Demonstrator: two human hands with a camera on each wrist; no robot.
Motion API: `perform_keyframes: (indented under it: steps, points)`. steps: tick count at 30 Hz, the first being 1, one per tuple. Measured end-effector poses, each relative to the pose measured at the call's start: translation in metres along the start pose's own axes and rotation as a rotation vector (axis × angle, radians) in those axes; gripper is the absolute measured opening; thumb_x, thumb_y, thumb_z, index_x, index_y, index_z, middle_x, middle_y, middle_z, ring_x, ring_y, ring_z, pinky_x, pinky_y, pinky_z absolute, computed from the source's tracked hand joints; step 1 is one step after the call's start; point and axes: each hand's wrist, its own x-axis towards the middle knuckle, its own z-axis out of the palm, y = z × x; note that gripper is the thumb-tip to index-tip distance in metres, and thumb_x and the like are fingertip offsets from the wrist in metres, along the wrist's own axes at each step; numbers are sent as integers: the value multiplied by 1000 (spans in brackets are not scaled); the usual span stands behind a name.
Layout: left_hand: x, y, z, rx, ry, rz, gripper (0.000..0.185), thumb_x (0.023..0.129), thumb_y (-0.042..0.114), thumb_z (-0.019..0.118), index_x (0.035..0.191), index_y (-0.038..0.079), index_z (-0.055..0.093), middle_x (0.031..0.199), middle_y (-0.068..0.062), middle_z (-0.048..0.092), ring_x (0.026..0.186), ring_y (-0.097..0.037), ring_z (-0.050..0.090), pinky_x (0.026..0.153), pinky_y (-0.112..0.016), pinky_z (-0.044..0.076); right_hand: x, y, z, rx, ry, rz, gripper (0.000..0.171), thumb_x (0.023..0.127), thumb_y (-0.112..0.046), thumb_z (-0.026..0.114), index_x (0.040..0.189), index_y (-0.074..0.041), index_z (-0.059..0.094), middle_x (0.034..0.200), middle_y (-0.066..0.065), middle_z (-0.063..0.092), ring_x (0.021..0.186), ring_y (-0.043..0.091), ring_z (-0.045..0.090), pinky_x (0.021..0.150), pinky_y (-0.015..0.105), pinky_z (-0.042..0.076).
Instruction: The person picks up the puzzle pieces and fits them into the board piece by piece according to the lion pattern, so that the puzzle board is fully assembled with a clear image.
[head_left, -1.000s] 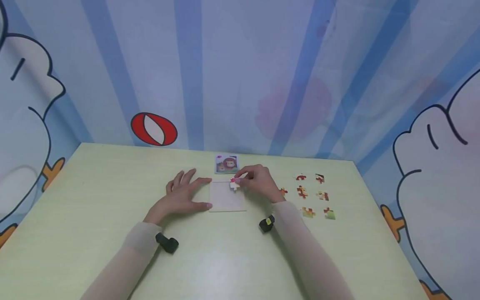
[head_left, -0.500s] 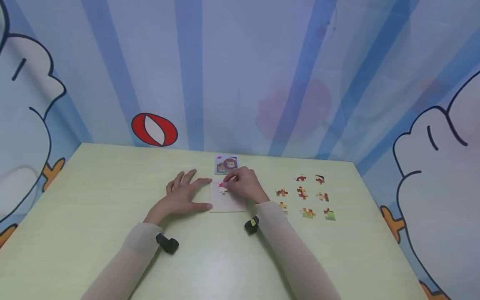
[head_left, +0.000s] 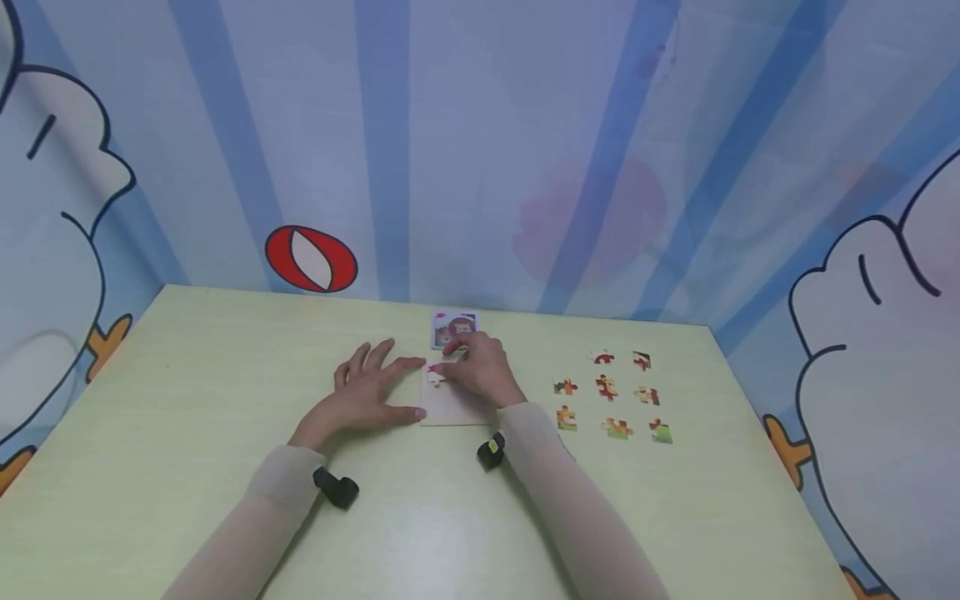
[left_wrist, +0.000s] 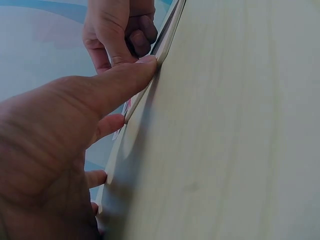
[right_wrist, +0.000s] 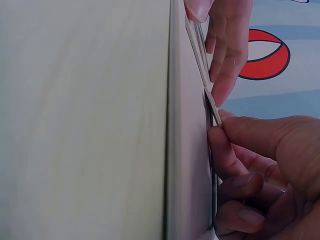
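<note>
My left hand [head_left: 360, 400] lies spread at the left side of a square white puzzle board [head_left: 459, 412]. Its thumb and index fingertip touch the board's left edge, as the left wrist view also shows. Over the board's upper part, my right hand [head_left: 483, 371] pinches a white and pink jigsaw piece [head_left: 435, 377] between thumb and index finger. In the right wrist view this jigsaw piece [right_wrist: 215, 109] is seen edge-on, slightly tilted at the board's upper left corner. Whether it lies flat in the frame cannot be told.
Behind the board stands a small picture card [head_left: 453, 323] with a lion, partly covered by the right hand. Several loose jigsaw pieces [head_left: 606, 387] lie in rows to the right on the pale table [head_left: 405, 517]. A printed curtain [head_left: 465, 150] hangs behind.
My right hand has carried the jigsaw piece leftward across the board to its upper left corner. The left hand has stayed at the board's edge.
</note>
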Motion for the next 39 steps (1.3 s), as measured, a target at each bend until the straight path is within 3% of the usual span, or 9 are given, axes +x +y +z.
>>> perform_keyframes:
  steps: [7, 16, 25, 31, 35, 39]
  points:
    - [-1, 2, -2, 2, 1, -10, 80, 82, 59, 73, 152, 35, 42, 167, -17, 8, 150, -49, -4, 111, -74, 3, -1, -1, 3, 5, 15, 10, 27, 83, -32, 83, 99, -15, 71, 75, 0, 67, 66, 16, 60, 61, 29, 46]
    - [-2, -1, -3, 7, 1, -2, 80, 82, 60, 73, 152, 35, 42, 167, -18, 8, 150, -50, -4, 110, -74, 4, -1, -1, 7, -80, 58, -17, 31, 82, -39, 83, 95, -16, 68, 78, 0, 62, 71, 17, 56, 62, 29, 43]
    - [-2, -1, -4, -1, 4, 3, 79, 82, 59, 73, 151, 35, 42, 167, -18, 8, 150, -50, -4, 110, -74, 4, 0, 3, 9, -62, 87, -26, 33, 80, -42, 84, 91, -17, 66, 74, 0, 61, 67, 17, 54, 60, 30, 41]
    - [-1, 0, -3, -2, -4, 3, 81, 82, 59, 74, 152, 35, 41, 167, -18, 8, 150, -50, -4, 110, -74, 4, 0, 11, 6, 48, 81, -38, 28, 83, -40, 81, 95, -18, 68, 77, 1, 63, 69, 18, 56, 61, 32, 45]
    - [0, -1, -1, 0, -8, -3, 81, 82, 59, 74, 152, 37, 40, 168, -17, 7, 150, -48, -5, 110, -73, 4, -3, 18, -1, 151, 74, -31, 31, 88, -41, 77, 106, -17, 68, 86, 1, 67, 77, 18, 62, 68, 33, 50]
    - [1, -2, 1, 2, -14, -9, 81, 82, 59, 74, 152, 38, 39, 168, -16, 6, 150, -48, -5, 111, -73, 3, -8, 30, -15, 175, 88, -54, 35, 91, -40, 74, 116, -15, 68, 96, 1, 70, 86, 17, 65, 72, 34, 53]
